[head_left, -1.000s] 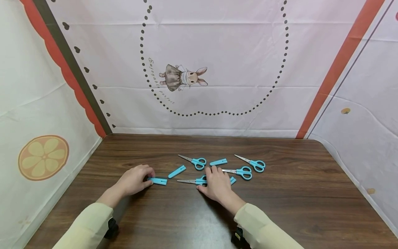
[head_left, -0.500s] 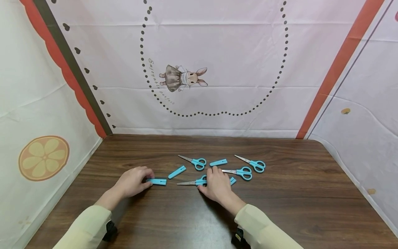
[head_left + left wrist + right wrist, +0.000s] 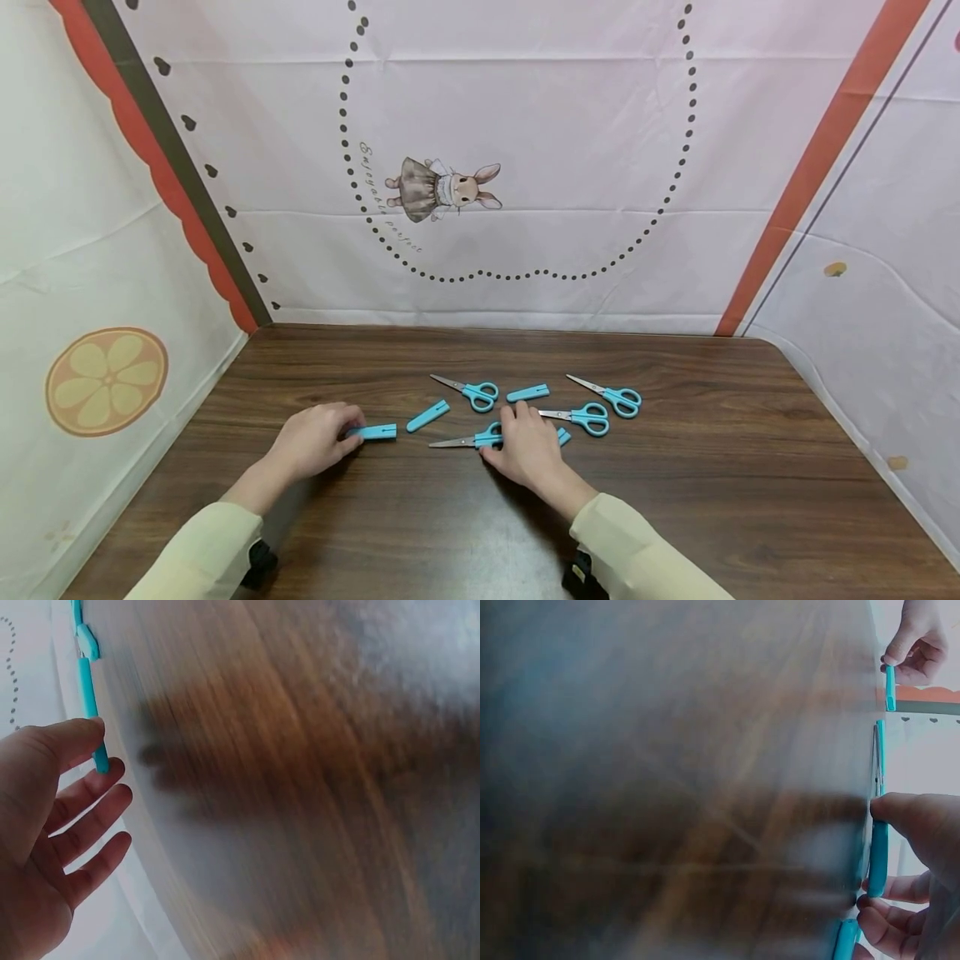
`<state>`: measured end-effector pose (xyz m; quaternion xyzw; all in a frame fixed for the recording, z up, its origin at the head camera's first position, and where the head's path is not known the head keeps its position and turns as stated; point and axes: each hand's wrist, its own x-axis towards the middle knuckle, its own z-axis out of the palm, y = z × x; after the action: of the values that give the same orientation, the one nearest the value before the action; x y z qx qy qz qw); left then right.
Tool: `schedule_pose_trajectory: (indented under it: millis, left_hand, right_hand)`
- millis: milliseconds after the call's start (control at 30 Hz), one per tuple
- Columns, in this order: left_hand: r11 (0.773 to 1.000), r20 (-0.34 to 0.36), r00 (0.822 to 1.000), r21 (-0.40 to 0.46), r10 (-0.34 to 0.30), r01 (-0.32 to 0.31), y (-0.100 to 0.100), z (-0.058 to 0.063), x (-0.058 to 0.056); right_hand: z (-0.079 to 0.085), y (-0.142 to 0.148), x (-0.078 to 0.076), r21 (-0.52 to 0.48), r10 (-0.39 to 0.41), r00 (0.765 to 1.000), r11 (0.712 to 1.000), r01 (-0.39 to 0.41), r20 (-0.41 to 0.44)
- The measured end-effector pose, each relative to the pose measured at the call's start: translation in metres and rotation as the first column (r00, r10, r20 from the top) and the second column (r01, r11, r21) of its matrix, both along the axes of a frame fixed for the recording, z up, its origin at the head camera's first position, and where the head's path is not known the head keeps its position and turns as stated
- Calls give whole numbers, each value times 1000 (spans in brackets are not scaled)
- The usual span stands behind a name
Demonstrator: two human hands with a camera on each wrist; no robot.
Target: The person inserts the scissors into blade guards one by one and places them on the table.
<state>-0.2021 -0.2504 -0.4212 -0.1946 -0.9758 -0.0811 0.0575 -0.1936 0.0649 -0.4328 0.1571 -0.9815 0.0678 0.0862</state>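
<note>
My left hand [image 3: 313,439] pinches one end of a light-blue scissor cover [image 3: 377,432] between thumb and index finger, its slotted end pointing right. In the left wrist view the other fingers of that hand are loosely spread below the cover [image 3: 89,690]. With my right hand [image 3: 528,447] I hold the light-blue handles of small scissors, partly hidden under my palm. Their bare metal blades [image 3: 453,443] point left, towards the cover. In the right wrist view my thumb lies on the handle [image 3: 878,851]. Between the blades and the held cover there is a gap.
Beyond my hands on the wooden table [image 3: 720,483] lie scissors at the back left [image 3: 478,394], scissors at the back right [image 3: 621,402] and scissors beside my right fingers [image 3: 589,418]. Loose covers include a slanted cover [image 3: 428,416], a back cover [image 3: 528,392] and a half-hidden cover [image 3: 564,436].
My left hand has shifted slightly left with the cover, which now lies at a slightly different angle. The right hand and its scissors have hardly moved.
</note>
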Motion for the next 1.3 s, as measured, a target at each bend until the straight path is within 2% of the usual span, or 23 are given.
schedule_pose_trajectory:
  millis: [533,767,967,1300]
  left_hand:
    - [1000,-47,999,3,10,-10,2,4,4]
    - [1000,-86,996,6,9,-8,1,3,5]
    - [1000,-91,996,-15,16,-17,0,3,5]
    - [1000,-86,996,15,28,-27,-1,6,4]
  right_hand:
    - [0,3,1,-6,28,996,1000,-28,-90]
    - [2,4,2,3,35,996,999,-35,-80]
    - [3,7,0,-8,32,996,999,-32,-87]
    - [6,17,-1,-28,40,993,999,-43,-107]
